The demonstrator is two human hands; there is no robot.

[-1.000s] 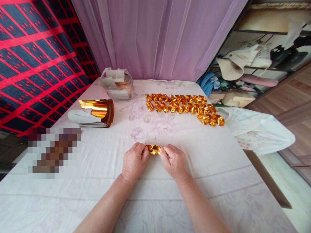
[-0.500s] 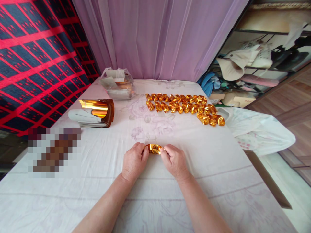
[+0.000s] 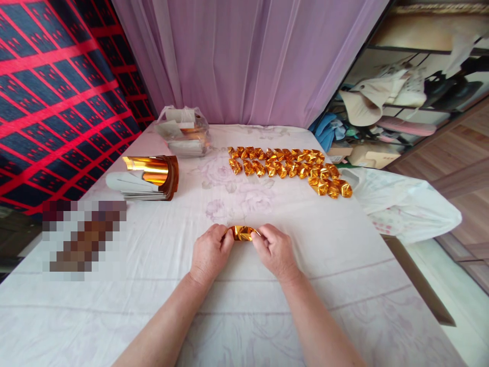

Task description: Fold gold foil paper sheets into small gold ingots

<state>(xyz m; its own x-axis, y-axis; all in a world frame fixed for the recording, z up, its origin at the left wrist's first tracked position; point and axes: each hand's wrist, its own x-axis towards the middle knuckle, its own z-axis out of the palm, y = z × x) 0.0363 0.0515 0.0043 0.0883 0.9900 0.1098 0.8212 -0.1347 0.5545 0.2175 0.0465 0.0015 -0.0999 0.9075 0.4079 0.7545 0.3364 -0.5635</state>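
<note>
A small piece of folded gold foil paper (image 3: 242,233) sits low over the white cloth-covered table (image 3: 344,265), pinched at both ends. My left hand (image 3: 209,252) grips its left end and my right hand (image 3: 274,251) grips its right end. Farther back lie several finished gold foil pieces (image 3: 290,168) in rows. A stack of gold and silver foil sheets (image 3: 148,178) lies at the left, its top sheets curled up.
A clear plastic bag (image 3: 185,131) with more sheets stands at the back by the purple curtain (image 3: 244,56). A blurred patch (image 3: 82,239) lies at the left. A white bag (image 3: 405,204) hangs off the table's right edge, shelves behind.
My hands stay in place; the fingers shift slightly on the gold foil piece, pressing its ends a bit closer together.
</note>
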